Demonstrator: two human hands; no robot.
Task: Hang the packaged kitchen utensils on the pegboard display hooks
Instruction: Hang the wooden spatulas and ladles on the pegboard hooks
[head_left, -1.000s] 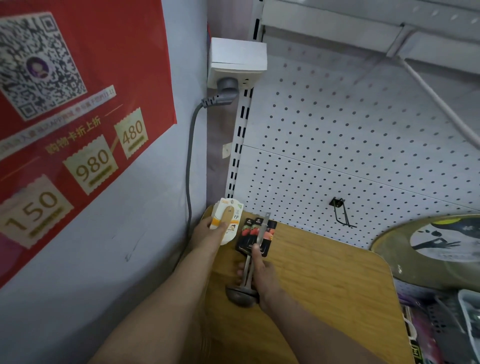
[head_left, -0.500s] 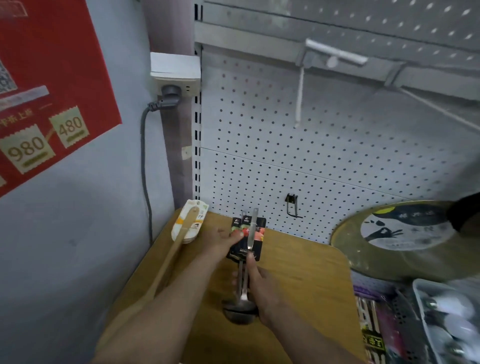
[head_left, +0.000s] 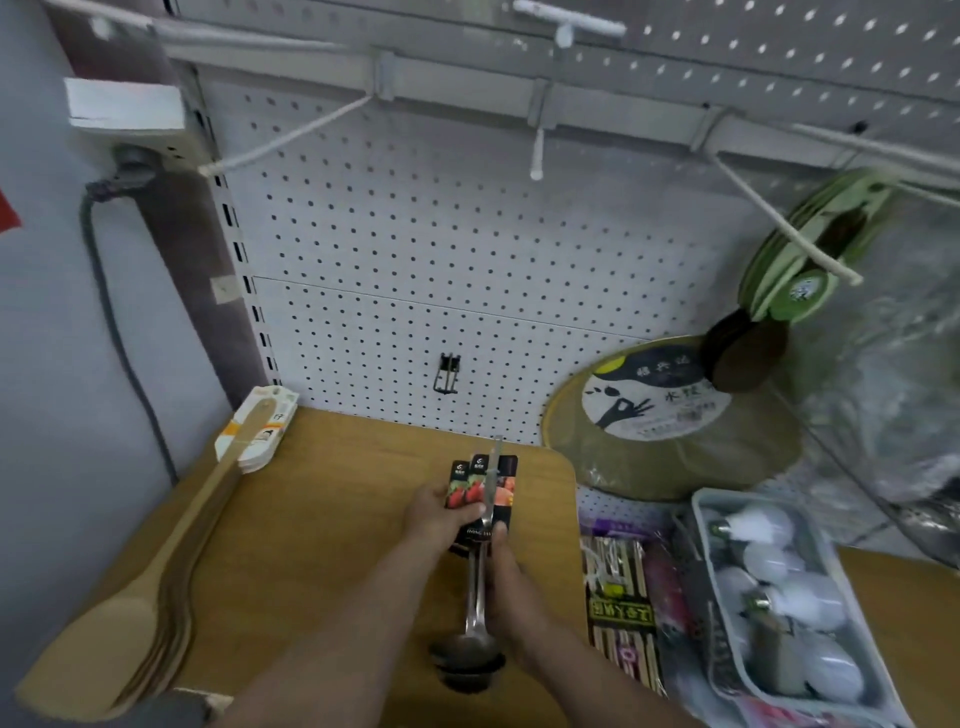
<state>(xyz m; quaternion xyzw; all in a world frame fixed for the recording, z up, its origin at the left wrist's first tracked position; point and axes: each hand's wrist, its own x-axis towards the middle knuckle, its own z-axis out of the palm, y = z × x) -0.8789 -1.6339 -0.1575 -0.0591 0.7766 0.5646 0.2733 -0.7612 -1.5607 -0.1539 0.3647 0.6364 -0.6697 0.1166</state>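
A small bundle of steel ladles with black cardboard header cards is held above the wooden table. My left hand grips the cards from the left. My right hand holds the ladle handles from the right. A stack of wooden spatulas with white-and-orange cards lies on the table's left side, free of both hands. The white pegboard stands behind, with a small black hook low down and long white hooks on the rail above.
A round flat packaged item leans against the pegboard at right. Green packaged goods hang on a white hook. Packaged chopsticks and a tray of light bulbs lie at lower right. A power strip and grey cable sit at left.
My left hand let go of the wooden spatulas, which now lie on the table, and moved onto the ladle cards. The view swung right and up, showing the hook rail.
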